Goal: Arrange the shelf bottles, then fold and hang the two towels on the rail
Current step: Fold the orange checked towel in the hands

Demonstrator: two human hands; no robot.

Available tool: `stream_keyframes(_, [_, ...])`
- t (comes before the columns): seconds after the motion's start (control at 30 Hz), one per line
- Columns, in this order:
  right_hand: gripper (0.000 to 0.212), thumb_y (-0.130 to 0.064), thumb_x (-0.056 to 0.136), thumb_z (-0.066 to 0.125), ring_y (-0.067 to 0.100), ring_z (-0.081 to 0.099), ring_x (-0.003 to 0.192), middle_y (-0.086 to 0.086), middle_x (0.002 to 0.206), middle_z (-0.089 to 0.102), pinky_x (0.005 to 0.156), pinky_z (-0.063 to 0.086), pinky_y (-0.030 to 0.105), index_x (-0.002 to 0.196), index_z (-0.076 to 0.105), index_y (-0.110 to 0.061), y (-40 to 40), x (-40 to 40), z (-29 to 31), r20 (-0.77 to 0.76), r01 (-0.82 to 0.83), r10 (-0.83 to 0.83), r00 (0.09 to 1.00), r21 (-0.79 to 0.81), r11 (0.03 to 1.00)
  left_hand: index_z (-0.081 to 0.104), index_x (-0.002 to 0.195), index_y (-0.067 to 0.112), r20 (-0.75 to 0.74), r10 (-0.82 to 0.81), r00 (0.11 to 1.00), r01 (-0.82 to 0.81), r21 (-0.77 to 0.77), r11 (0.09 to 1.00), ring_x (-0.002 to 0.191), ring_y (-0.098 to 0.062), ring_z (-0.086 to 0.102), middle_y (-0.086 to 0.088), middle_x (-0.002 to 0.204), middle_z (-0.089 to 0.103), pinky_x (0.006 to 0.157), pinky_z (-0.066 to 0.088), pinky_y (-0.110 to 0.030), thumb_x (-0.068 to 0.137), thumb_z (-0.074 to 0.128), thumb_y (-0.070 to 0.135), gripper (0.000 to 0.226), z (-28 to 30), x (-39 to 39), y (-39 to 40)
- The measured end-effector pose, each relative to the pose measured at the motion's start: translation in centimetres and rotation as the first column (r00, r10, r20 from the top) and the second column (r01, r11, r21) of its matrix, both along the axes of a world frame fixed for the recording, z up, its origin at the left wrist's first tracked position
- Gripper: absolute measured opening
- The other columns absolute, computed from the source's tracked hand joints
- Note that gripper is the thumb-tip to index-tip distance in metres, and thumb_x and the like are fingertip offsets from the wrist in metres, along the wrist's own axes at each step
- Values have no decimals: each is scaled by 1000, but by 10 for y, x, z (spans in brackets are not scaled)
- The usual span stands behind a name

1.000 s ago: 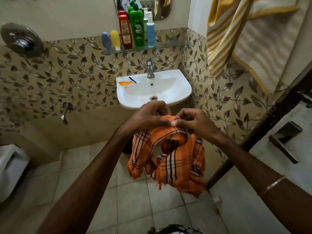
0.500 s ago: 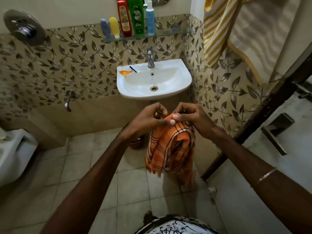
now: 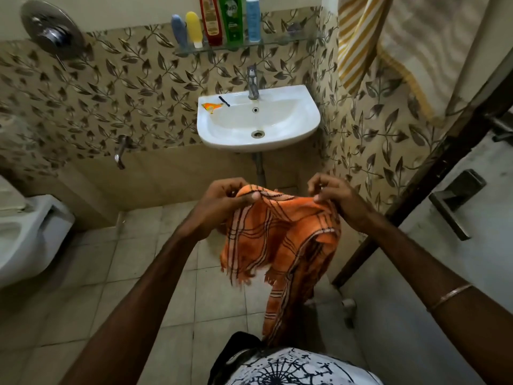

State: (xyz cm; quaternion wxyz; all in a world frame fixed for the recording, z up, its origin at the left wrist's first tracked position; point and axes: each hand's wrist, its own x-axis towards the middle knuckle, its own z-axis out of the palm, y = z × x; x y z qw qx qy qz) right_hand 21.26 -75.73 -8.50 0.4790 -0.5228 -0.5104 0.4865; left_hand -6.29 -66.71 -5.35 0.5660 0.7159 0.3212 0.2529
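Head view. Orange checked towel point(image 3: 280, 240) hangs at frame centre, below the white sink point(image 3: 258, 120), above the tiled floor point(image 3: 97, 287). Left hand point(image 3: 224, 202) pinches the towel's top edge at its left end, thumb and curled fingers point(image 3: 251, 198) closed on the cloth. Right hand point(image 3: 337, 200) pinches the same edge at its right end, fingers curled on the fabric. The edge runs slack between the two hands; the rest drapes down in folds, one long fringed end reaching toward the patterned shirt point(image 3: 299, 368) at bottom centre.

Upper centre: glass shelf point(image 3: 277, 42) with five bottles in a row: blue-grey point(image 3: 179, 31), yellow point(image 3: 193, 29), red point(image 3: 211, 20), green point(image 3: 231, 19), light blue point(image 3: 253, 19). Upper right: yellow striped towel point(image 3: 358, 40) hanging against the wall.
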Motion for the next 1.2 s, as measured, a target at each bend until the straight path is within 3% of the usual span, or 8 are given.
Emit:
stream_keyframes(0.2, [46, -25, 81, 69, 33, 64, 108, 18, 117, 66, 89, 54, 43, 125, 63, -11, -4, -27, -9, 75, -262, 265, 961, -43, 964, 71, 80, 4, -114, -126, 985, 141, 140, 980, 62, -8, 57, 1, 68, 64, 56, 44, -22, 79, 80, 20, 19, 25, 44, -15])
stream_keyframes(0.3, [43, -24, 80, 74, 32, 65, 89, 22, 98, 66, 79, 52, 40, 106, 64, 9, 1, -36, -4, 111, -207, 203, 973, 28, 978, 72, 81, 8, -225, -177, 958, 207, 118, 971, 61, -6, 58, 6, 66, 64, 55, 43, -22, 73, 85, 25, 23, 21, 52, -16])
stream_keyframes(0.43, [36, -30, 73, 76, 24, 60, 80, 12, 84, 63, 69, 49, 29, 88, 67, 2, -1, -31, -8, 96, -150, 143, 985, 69, 986, 67, 89, 21, -391, -202, 898, 221, 4, 975, 73, -6, 65, 5, 82, 68, 61, 49, -23, 69, 88, 19, 29, 6, 37, -12])
stream_keyframes(0.57, [17, -25, 74, 76, 27, 58, 79, 8, 80, 61, 69, 47, 35, 79, 66, -12, -8, -15, -22, -11, -52, 53, 999, 75, 996, 72, 82, 18, -584, -211, 784, 264, 5, 964, 69, -12, 65, 4, 74, 70, 63, 54, -34, 75, 83, 19, 13, -16, 5, -6])
stream_keyframes(0.7, [16, -27, 66, 72, 20, 55, 75, 3, 75, 55, 63, 44, 26, 73, 61, -17, -19, 2, -37, -81, 7, -7, 997, -3, 1000, 71, 89, 9, -353, -65, 934, 45, -63, 997, 51, 2, 57, 9, 59, 67, 44, 38, -9, 84, 74, 10, 7, -10, -16, -29])
stream_keyframes(0.83, [20, -23, 64, 71, 18, 60, 80, 1, 82, 62, 68, 48, 29, 83, 65, -19, -33, -5, -51, -60, -128, 122, 991, -103, 986, 71, 94, 6, -115, 110, 987, -116, -49, 992, 60, -7, 68, 1, 72, 74, 47, 47, -13, 81, 75, 10, 14, -1, -12, -44])
stream_keyframes(0.97, [36, -29, 80, 71, 28, 66, 103, 10, 110, 67, 84, 56, 33, 113, 65, -16, -42, -45, -57, -32, -255, 253, 967, -84, 963, 73, 92, 6, -206, -4, 978, -3, -34, 999, 77, -19, 72, -8, 87, 74, 65, 60, -26, 77, 79, 13, 18, -7, 9, -59])
stream_keyframes(1.2, [9, -10, 83, 74, 20, 64, 80, 5, 84, 67, 71, 51, 30, 91, 70, -8, -60, -66, -72, -120, -66, 69, 990, 25, 997, 73, 91, 4, -148, 63, 987, -91, -196, 976, 80, -19, 71, -10, 90, 74, 68, 56, -23, 75, 80, 9, 17, -38, -1, -74])
